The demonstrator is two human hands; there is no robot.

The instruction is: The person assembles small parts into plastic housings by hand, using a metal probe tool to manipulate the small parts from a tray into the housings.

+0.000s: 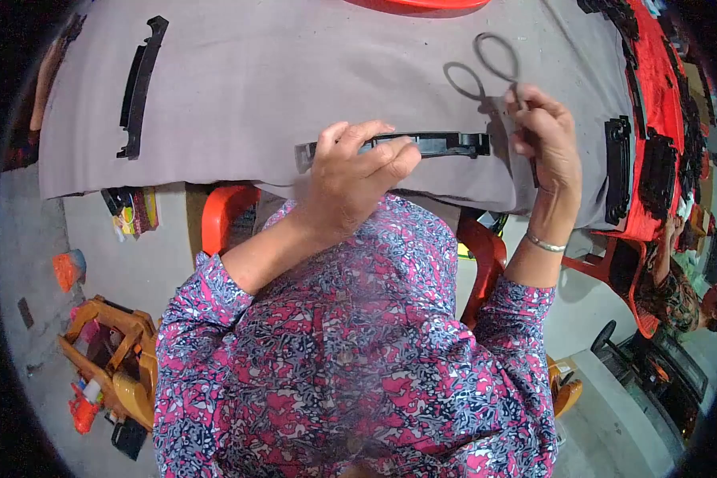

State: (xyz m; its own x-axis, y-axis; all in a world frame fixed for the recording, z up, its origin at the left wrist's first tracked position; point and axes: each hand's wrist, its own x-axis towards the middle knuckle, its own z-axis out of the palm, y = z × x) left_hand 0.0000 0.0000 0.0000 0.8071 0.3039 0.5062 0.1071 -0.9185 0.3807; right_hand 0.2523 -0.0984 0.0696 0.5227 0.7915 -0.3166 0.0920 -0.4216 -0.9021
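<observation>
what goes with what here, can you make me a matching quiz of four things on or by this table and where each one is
Things:
1. long black plastic strip
2. scissors
3. pair of black strips
4. orange toy

Places:
a. on the floor at the person's left
b. held up in the right hand
c. under the left hand, near the cloth's front edge
d. far left on the grey cloth

Pairs: 1-c, 2-b, 3-d, 4-a

Left hand on black strip, right hand gripping scissors
</observation>
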